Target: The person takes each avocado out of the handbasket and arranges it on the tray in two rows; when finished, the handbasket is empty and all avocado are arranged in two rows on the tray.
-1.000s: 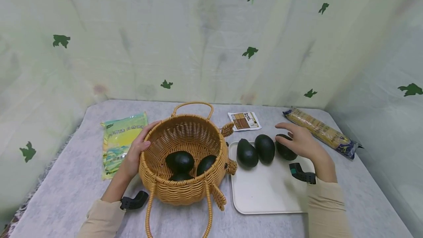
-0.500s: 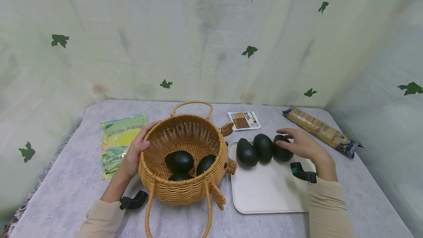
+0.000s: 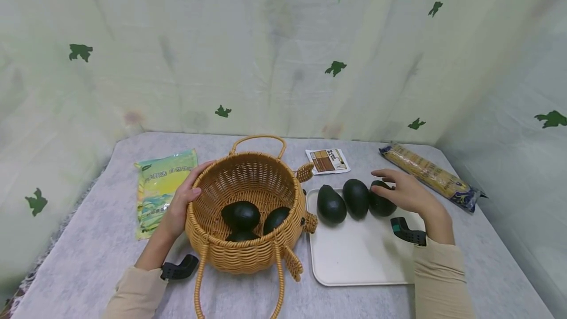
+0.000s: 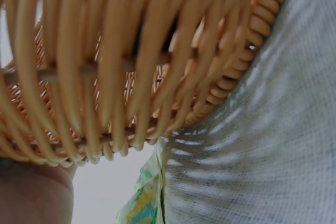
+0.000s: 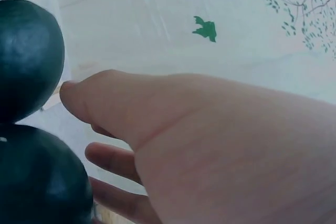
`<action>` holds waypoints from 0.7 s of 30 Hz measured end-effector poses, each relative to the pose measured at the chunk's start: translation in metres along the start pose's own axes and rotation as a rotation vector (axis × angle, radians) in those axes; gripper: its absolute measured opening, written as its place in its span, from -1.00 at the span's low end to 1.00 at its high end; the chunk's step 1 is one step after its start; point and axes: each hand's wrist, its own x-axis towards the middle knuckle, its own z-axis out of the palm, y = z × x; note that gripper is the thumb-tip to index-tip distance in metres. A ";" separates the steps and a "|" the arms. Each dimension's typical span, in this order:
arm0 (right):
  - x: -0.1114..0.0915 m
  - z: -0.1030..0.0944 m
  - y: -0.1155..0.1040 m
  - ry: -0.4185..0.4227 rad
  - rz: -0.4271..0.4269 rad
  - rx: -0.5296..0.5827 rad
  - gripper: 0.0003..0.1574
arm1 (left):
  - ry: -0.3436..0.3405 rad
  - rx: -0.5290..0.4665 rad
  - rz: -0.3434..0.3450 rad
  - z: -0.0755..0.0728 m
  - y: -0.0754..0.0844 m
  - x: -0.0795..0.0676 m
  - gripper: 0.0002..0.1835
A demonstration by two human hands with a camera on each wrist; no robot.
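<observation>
On the left side of the wicker basket (image 3: pixel 239 262), my left hand (image 3: pixel 180 206) grips the rim with the thumb over the edge. Inside the basket lie three dark green avocados (image 3: pixel 240 215). A white tray (image 3: pixel 354 265) stands to its right, with a row of three more avocados along the far side: a left avocado (image 3: pixel 331 205), a middle avocado (image 3: pixel 356 199) and a right avocado (image 3: pixel 382 199). Over that right avocado is my right hand (image 3: pixel 409 193), fingers loosely bent behind it. In the right wrist view the thumb (image 5: pixel 100 95) sits apart from the avocado surfaces.
A yellow-green bag (image 3: pixel 161 186) lies left of the basket. Behind the tray are a small white-and-brown packet (image 3: pixel 328 161) and a long pack of noodles (image 3: pixel 429 174). The basket's front handle (image 3: pixel 280 279) hangs toward the near side. A patterned curtain (image 3: pixel 283 53) closes off the back.
The right avocado rolled left against the middle one, then a little back to the right under my right hand. The left hand and basket have stayed in place.
</observation>
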 end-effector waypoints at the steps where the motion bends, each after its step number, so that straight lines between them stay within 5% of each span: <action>1: 0.000 -0.001 -0.001 0.009 -0.008 -0.002 -0.30 | 0.001 0.001 -0.001 0.000 0.000 0.000 -0.35; 11: 0.008 0.002 -0.031 0.143 -0.153 0.099 -0.36 | -0.017 -0.004 -0.009 0.000 -0.003 0.004 -0.35; 21: 0.024 0.003 -0.081 0.132 -0.338 0.156 -0.39 | -0.017 0.003 0.012 -0.001 -0.001 0.000 -0.36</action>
